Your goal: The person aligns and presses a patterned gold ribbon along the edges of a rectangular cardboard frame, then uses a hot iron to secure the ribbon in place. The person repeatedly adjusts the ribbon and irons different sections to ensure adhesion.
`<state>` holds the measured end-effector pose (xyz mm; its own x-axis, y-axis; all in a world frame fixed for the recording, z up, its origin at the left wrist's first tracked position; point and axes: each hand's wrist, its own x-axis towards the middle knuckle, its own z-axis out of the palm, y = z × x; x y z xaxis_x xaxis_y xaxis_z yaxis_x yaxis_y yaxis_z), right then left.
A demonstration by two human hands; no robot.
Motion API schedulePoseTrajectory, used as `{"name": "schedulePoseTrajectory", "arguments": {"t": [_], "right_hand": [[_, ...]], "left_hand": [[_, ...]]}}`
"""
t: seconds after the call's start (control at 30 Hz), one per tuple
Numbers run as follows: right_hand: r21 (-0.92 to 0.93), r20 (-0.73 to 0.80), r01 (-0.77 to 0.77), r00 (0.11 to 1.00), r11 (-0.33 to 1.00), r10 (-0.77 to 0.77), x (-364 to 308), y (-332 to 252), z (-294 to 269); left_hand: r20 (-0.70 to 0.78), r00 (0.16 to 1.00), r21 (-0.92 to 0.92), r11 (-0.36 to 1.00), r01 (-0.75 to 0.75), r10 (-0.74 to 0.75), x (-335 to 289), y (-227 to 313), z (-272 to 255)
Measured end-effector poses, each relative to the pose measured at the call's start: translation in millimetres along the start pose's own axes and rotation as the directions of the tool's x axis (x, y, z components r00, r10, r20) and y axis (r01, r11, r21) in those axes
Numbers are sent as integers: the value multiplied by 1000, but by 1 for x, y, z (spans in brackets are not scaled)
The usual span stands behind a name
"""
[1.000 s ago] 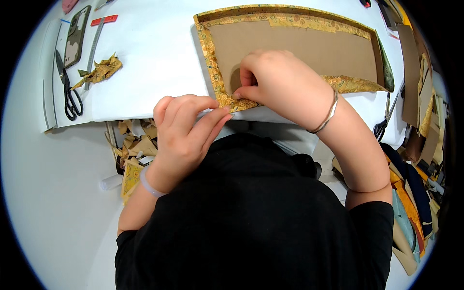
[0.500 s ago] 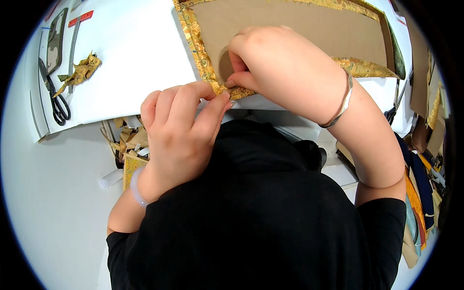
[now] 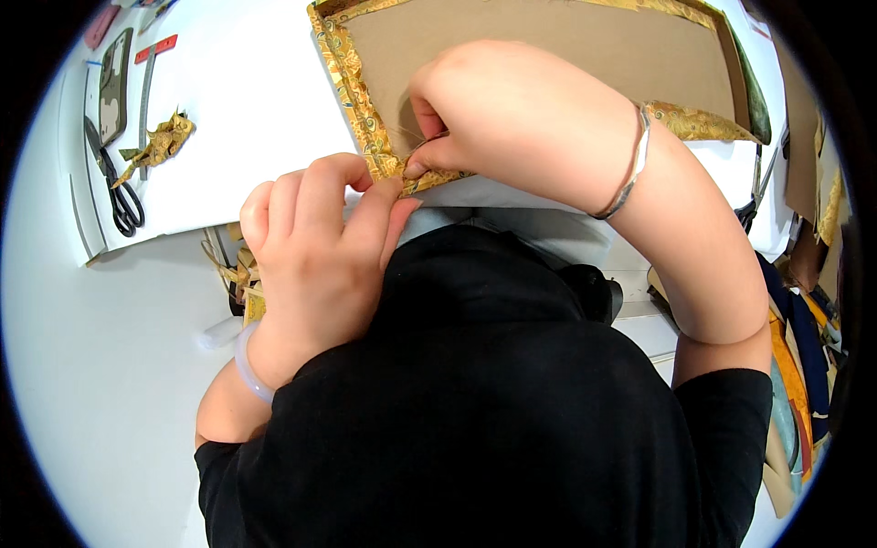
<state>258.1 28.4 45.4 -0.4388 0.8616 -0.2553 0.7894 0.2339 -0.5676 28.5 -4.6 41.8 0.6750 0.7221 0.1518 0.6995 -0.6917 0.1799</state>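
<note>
A shallow brown board tray [image 3: 566, 55], its walls covered in gold patterned fabric [image 3: 361, 100], lies at the table's near edge. My left hand [image 3: 311, 242] is closed at its near left corner, thumb and forefinger gripping the fabric-covered edge from outside. Reaching in from the right, my right hand [image 3: 498, 105] is closed in a pinch on the inside of the same corner, thumb tip against the fabric on the near wall. What its other fingertips touch is hidden. Further right along the near side, a loose flap of gold fabric [image 3: 699, 123] stands away from the board.
On the white table [image 3: 247, 91] at left lie black scissors [image 3: 126, 205], a phone [image 3: 114, 87], a ruler with a red end [image 3: 146, 100] and a crumpled fabric scrap [image 3: 164, 142]. Fabric and board pieces [image 3: 793, 365] hang or lie at right. More scraps lie below the table edge.
The tray's near left corner and both hands have shifted a little to the left. Both hands stay at that corner, with the left fingers still gripping the edge.
</note>
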Motion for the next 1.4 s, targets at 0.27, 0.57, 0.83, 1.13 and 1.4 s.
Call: {"name": "schedulePoseTrajectory", "arguments": {"t": [0.27,0.57,0.83,1.13,1.4], "right_hand": [[-12,1,49,999,999,-49,-1,2,-1],[-62,-193,82,977,995,-92,-8,0,15],[-40,-61,-42,997,998,40,-2,-7,4],[500,-836,-100,205,860,509,-159,40,-69],[958,-281,-14,169,287,945,-285,116,19]], "left_hand": [[61,997,27,999,-47,46,8,1,0],[178,964,152,962,-227,200,21,-5,-6],[114,964,-9,970,-241,241,15,-13,-8],[126,909,14,915,-402,397,15,-34,-45],[5,855,86,851,-517,519,54,-98,-40]]}}
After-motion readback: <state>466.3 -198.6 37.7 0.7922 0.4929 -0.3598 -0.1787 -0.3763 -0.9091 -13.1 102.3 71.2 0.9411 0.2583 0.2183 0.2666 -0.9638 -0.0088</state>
